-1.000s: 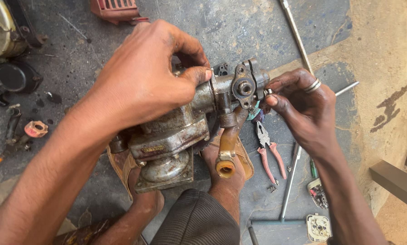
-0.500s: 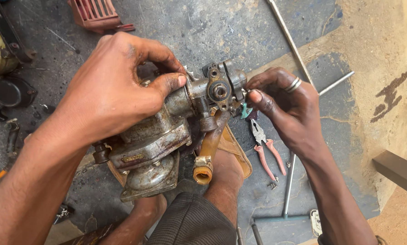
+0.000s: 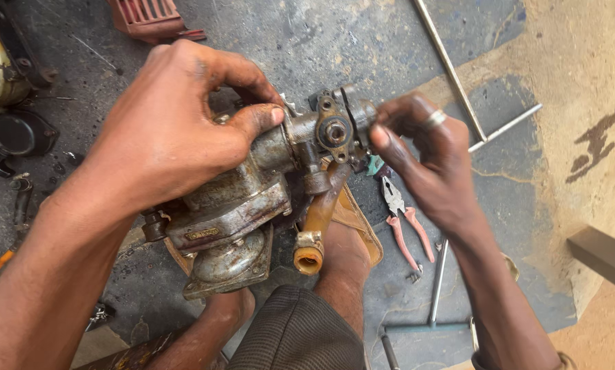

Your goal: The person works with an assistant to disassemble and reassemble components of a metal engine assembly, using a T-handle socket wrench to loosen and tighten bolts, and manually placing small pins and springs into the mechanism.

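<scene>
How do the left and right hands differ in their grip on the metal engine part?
The left hand wraps over the grimy metal body with the whole palm, thumb pressed toward the neck; the right hand only pinches the small black fitting at the end with its fingertips. The right hand wears a ring; the left shows none. Both touch the same assembly, held above the floor.
</scene>
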